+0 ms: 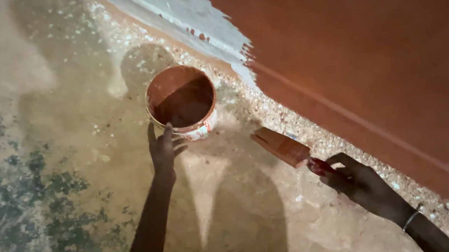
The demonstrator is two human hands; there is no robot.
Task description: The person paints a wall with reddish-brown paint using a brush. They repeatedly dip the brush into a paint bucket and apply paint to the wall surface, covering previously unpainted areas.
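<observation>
your left hand (163,149) rests against the near rim of the paint bucket (182,102), fingers spread on its side; whether it actually grips the rim is hard to tell in this light. the bucket stands on the speckled floor (59,161), just off the base of the wall (374,52), with reddish-brown paint inside. your right hand (358,183) is clenched on the red handle of the wide brush (282,146), its bristles pointing toward the bucket, above the floor.
</observation>
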